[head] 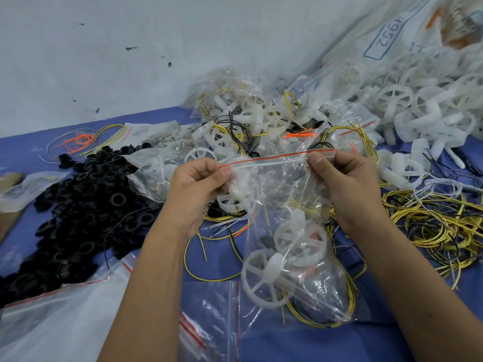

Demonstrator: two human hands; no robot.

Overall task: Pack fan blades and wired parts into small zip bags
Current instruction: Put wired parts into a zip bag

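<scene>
A: We hold the zip bag (pixel 285 231) above the blue surface (pixel 392 343), its long axis hanging down toward us and its red-lined mouth running across between our hands.

B: The left hand (pixel 198 184) pinches one end of the zip strip, the right hand (pixel 347 178) the other, fingers (pixel 317 160) curled on it.

A: The risk, we judge: a yellow wire (pixel 350 296) or fan blade (pixel 264 278) catching in the seal, leaving it half shut so parts spill.

Bright even light, soft focus, edges warped.
</scene>
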